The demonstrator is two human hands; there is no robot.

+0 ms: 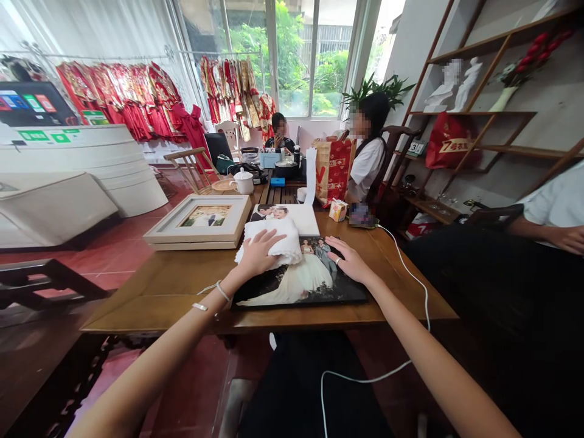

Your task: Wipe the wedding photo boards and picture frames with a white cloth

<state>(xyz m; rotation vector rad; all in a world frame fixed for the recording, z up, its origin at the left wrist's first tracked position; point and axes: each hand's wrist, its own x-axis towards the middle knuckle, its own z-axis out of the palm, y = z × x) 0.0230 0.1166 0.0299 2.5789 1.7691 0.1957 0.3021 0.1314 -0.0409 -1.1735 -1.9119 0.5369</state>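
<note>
On the wooden table [173,298] in front of me lies a dark-edged wedding photo panel [310,277] showing a couple with a long white gown. A folded white cloth [287,243] rests over its upper left part. My left hand [260,254] lies on the cloth with its fingers spread. My right hand [351,261] is stretched out flat on the panel's right side, a ring on one finger. Just behind the panel is a white sheet or album [303,222] with a couple's picture, partly covered by the cloth.
Stacked picture frames [201,222] stand at the left, near a lidded white cup [243,181]. A paper bag [334,173], a small carton [338,210] and a white cable [410,267] are to the right. Two people sit across; another person's hand [570,238] shows at far right.
</note>
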